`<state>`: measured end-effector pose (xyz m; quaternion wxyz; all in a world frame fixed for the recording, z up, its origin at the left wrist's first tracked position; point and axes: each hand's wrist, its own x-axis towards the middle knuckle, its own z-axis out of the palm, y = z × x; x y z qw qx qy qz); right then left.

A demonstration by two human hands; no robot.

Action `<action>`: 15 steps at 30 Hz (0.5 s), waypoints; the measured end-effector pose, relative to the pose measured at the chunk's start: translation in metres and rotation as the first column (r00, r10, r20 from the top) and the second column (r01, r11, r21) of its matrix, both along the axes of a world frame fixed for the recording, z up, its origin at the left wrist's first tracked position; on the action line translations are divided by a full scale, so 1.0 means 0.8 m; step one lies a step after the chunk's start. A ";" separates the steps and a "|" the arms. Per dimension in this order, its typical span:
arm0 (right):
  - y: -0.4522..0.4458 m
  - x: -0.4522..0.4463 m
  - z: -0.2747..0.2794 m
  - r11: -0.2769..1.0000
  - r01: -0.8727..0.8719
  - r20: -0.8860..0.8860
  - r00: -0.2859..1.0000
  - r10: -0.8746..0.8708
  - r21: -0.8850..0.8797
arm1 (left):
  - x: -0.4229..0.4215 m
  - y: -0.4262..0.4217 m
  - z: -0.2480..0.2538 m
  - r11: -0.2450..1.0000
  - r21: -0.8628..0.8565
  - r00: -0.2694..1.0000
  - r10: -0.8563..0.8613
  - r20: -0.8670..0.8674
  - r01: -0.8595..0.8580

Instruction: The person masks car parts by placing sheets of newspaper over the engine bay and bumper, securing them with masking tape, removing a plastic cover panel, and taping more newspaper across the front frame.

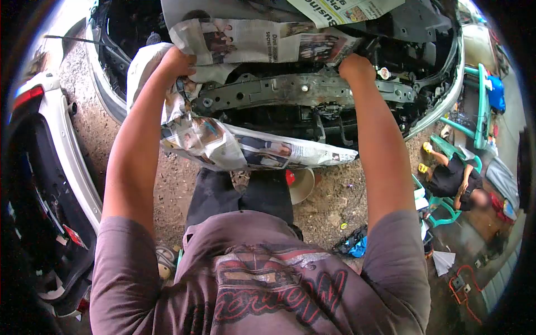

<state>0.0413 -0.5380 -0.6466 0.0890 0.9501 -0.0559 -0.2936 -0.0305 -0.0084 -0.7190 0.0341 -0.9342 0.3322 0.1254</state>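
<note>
Newspaper (251,44) beside perforated metal crossbar (268,92)

The picture is moderately bright, with soft daylight. The strongest light is at the upper left corner, where the ground (75,42) is almost white. Under the metal crossbar (268,92), the engine bay falls into deep shadow. The newspaper (240,42) reflects light gently and its headlines are readable. Strong wide-lens distortion bends the car's rim (106,95), and the corners of the picture go black. Toward the right border, details become soft.
</note>
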 end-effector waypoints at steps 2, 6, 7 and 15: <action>0.008 0.002 0.009 0.998 0.058 -0.007 0.998 -0.058 -0.012 | -0.010 -0.018 0.013 0.320 -0.305 0.442 0.615 -0.653 -0.897; -0.031 0.027 -0.066 1.000 -0.004 -0.125 0.992 0.006 0.018 | 0.002 -0.014 0.033 0.570 -0.190 0.535 0.531 -0.657 -0.799; -0.051 0.035 -0.098 1.000 -0.002 -0.125 0.992 0.004 0.016 | -0.001 -0.019 0.043 0.540 -0.172 0.498 0.544 -0.675 -0.824; -0.066 0.061 -0.144 0.618 0.639 -0.383 0.769 -0.511 0.458 | -0.014 -0.022 0.099 0.607 -0.367 0.678 0.424 -0.601 -0.705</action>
